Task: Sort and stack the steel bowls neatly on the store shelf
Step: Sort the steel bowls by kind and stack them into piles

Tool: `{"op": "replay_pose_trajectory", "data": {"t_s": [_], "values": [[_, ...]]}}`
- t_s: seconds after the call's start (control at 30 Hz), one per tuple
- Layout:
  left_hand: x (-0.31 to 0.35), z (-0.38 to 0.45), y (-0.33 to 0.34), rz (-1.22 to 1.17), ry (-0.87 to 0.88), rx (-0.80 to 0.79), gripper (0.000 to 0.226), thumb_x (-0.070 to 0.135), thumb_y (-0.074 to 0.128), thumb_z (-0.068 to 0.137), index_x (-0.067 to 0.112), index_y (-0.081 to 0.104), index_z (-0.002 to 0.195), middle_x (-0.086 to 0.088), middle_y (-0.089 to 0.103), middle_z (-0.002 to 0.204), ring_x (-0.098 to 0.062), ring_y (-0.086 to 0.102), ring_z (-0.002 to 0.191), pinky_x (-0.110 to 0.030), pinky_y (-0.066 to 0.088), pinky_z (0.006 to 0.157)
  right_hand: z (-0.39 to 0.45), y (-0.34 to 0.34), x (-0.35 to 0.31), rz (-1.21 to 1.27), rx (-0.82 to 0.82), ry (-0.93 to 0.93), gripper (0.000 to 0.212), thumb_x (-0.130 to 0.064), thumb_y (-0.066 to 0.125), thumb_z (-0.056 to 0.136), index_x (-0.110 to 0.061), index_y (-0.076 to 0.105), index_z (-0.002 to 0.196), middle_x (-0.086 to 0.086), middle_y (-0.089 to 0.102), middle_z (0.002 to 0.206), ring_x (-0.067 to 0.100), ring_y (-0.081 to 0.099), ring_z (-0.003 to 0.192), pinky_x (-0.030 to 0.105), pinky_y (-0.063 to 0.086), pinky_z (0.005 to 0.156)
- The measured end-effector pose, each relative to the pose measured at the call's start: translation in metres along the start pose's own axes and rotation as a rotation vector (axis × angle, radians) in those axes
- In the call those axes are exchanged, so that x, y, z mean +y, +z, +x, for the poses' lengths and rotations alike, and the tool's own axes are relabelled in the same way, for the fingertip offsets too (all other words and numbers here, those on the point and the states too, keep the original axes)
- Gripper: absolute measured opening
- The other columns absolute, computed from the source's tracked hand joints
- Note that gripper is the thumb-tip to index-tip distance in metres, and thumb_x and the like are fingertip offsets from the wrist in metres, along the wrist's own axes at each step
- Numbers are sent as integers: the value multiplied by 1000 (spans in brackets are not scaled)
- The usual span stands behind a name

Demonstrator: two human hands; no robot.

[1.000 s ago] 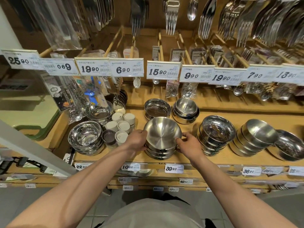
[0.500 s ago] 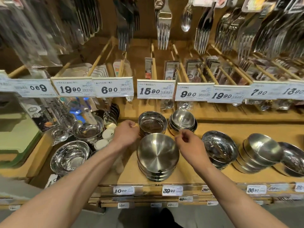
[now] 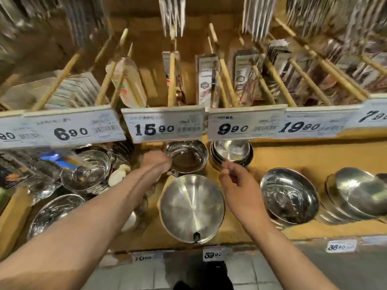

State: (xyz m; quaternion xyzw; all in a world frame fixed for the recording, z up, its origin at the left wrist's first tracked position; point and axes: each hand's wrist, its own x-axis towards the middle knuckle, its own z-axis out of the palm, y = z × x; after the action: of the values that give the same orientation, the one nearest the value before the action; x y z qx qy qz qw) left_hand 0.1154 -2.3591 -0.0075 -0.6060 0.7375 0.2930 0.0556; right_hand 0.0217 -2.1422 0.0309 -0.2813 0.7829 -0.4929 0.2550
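White price tags are being displayed along a rail: one marked 6.90 [image 3: 71,131], one 15.90 [image 3: 163,126], one 9.90 [image 3: 240,126] and one 19.90 [image 3: 310,126]. Packaged utensils [image 3: 206,80] are being hung on wooden pegs [image 3: 172,78] behind the tags. Forks [image 3: 172,13] are being hung higher up, though blurred. Smaller price labels [image 3: 213,254] are being shown on the lower edge, with a grey tiled floor [image 3: 134,277] seen below.

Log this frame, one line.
left hand: at rear bowl rim | right hand: empty, near rear stack | front stack: untouched
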Motion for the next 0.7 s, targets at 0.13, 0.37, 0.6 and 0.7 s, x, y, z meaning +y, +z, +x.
{"op": "replay_pose_trajectory", "data": {"t_s": [0.13, 0.37, 0.6, 0.7], "values": [[-2, -3, 2, -185, -40, 45, 35, 42, 66, 97, 8, 70, 101, -7, 67, 96, -20, 63, 86, -22, 46, 61, 9, -2, 2, 62, 28, 48, 15, -23, 54, 103, -34, 63, 108, -16, 68, 93, -13, 61, 78, 4, 44, 67], [-9, -24, -43, -476, 68, 115, 4, 12, 61, 98, 10, 65, 98, -9, 71, 93, -18, 72, 65, -32, 64, 64, 27, 4, -20, 10, -41, 99, 25, -18, 52, 101, -36, 58, 85, -7, 67, 83, 10, 59, 73, 28, 48, 75], [-44, -61, -79, -554, -70, 72, 20, 20, 61, 99, 1, 66, 99, -1, 69, 66, -10, 65, 47, -19, 48, 41, 68, 25, -19, -177, -131, 213, 33, -12, 50, 92, -18, 47, 59, -2, 50, 54, 15, 44, 54, 28, 33, 54], [-52, -77, -90, -733, -88, -2, 17, 9, 63, 94, -6, 66, 102, -23, 76, 87, -30, 76, 70, -38, 65, 64, 86, 35, -6, -232, -137, 298, 32, -10, 54, 95, -13, 53, 63, 3, 52, 59, 19, 49, 59, 31, 41, 58]]}}
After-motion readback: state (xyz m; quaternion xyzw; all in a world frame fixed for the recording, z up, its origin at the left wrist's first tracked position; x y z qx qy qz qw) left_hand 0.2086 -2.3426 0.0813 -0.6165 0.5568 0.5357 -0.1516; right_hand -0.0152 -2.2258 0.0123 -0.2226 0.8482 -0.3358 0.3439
